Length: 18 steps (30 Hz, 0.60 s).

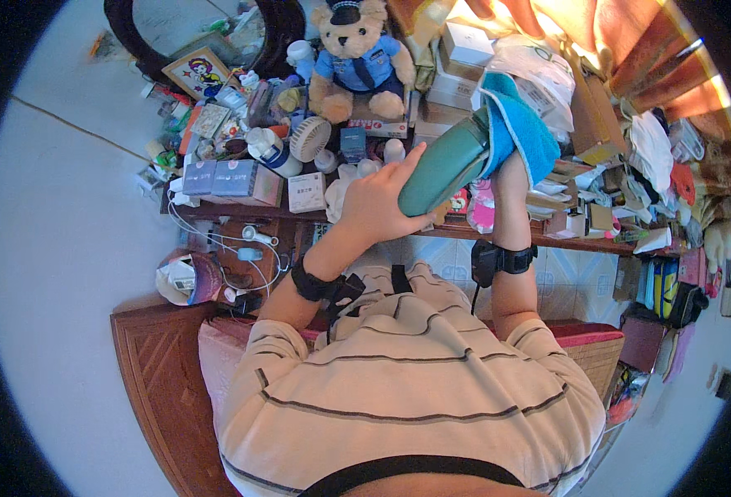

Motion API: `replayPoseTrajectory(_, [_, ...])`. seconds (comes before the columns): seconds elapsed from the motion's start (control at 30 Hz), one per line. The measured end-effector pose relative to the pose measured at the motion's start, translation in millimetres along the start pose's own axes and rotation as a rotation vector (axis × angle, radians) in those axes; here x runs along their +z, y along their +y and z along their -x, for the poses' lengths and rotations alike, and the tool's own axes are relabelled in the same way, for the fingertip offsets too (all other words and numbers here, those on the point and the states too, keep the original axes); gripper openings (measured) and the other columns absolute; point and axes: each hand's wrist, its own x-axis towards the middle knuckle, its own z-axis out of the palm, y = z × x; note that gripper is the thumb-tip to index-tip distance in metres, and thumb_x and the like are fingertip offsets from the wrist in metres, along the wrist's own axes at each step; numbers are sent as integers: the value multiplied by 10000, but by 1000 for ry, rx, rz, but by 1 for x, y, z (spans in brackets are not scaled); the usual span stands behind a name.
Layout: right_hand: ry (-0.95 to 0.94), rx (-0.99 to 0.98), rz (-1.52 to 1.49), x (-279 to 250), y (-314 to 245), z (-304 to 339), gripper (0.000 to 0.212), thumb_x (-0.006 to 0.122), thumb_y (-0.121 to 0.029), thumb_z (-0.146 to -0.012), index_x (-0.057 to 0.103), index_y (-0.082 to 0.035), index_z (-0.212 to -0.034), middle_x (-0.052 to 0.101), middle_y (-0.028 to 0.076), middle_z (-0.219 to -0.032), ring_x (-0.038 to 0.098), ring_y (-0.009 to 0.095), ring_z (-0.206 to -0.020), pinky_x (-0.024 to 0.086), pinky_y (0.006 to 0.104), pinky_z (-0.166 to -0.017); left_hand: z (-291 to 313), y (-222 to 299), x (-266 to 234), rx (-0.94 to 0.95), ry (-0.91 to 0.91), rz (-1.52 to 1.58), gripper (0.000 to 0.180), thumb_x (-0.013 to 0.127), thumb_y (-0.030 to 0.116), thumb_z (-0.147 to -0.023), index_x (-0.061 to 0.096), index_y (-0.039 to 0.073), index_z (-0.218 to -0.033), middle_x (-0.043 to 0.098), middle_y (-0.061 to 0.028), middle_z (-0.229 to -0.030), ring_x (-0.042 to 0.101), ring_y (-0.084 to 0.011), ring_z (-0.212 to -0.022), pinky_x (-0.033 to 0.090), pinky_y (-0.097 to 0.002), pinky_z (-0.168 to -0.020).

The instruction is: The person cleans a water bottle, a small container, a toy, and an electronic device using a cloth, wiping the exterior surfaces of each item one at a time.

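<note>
A green bottle (pixel 442 170) is held tilted above the front of the cluttered desk, its upper end pointing to the far right. My left hand (pixel 380 203) is closed round its lower end, with the thumb on the near side and the fingers on the far side. A blue towel (pixel 524 124) drapes over the upper end and hides it. My right hand (pixel 510 176) is inside the towel, pressing it to the bottle; its fingers are covered and only the wrist side shows.
Behind the bottle sits a teddy bear (pixel 357 62) in a blue uniform. A small fan (pixel 308 138), purple boxes (pixel 233 180) and a white box (pixel 306 193) stand to the left. Stacked boxes (pixel 456 79) and an open cardboard box (pixel 589 116) lie at the far right.
</note>
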Motion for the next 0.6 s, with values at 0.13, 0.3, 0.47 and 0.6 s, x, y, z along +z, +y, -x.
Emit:
replayPoseTrajectory(0.13, [-2, 54, -135, 26, 12, -5, 327, 464, -222, -836, 483, -6, -1081, 514, 127, -1080, 512, 222, -965, 414, 316, -834, 2, -14, -18, -88, -95, 126, 874, 691, 410, -527, 317, 129, -1265, 570, -149, -856, 585, -296, -690, 470, -339, -617])
replayPoseTrajectory(0.3, [-7, 121, -230, 57, 21, -11, 340, 452, -231, -842, 469, -6, -1096, 507, 125, -1092, 507, 220, -975, 410, 317, -843, 8, -36, -23, -132, -119, 720, 908, 746, 284, -555, 261, 33, -1280, 476, -165, -1127, 489, -217, -1011, 352, -282, -863])
replayPoseTrajectory(0.47, [27, 186, -171, 74, 30, -14, 385, 401, -267, -862, 408, -6, -1145, 478, 118, -1127, 492, 215, -1001, 394, 333, -879, 3, -50, -28, -229, -178, 1132, 952, 764, 157, -541, 201, -1, -1291, 351, -107, -1241, 336, -175, -1134, 240, -289, -950])
replayPoseTrajectory(0.6, [-75, 149, -131, 60, 42, -16, 356, 381, -293, -857, 459, -34, -1089, 510, 122, -1066, 517, 240, -944, 416, 349, -839, -5, -56, -33, -218, -182, 1128, 1006, 783, 184, -503, 191, 12, -1297, 328, -79, -1249, 318, -185, -1135, 226, -305, -950])
